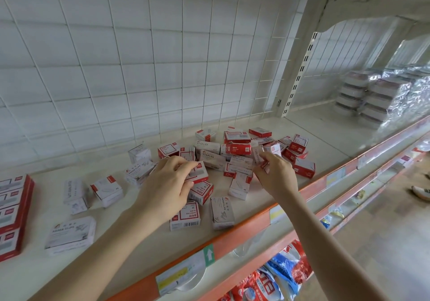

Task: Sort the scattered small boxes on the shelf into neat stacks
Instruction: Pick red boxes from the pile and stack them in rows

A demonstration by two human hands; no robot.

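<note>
Several small red-and-white boxes (236, 149) lie scattered in a heap on the cream shelf (144, 249). My left hand (167, 184) curls its fingers round a red-and-white box (197, 172) at the heap's left side. My right hand (275, 172) pinches a small white box (258, 155) at the heap's middle. More boxes lie loose near the front edge, such as a white paper-clip box (222, 212). At the far left stands a neat stack of red boxes (12, 212), with a white pack of paper clips (71, 234) beside it.
A white wire grid (149, 63) backs the shelf. An orange rail (244, 226) with price labels runs along the front edge. Wrapped stacked packs (377, 98) fill the shelf bay to the right. Bagged goods (274, 277) hang on the lower shelf.
</note>
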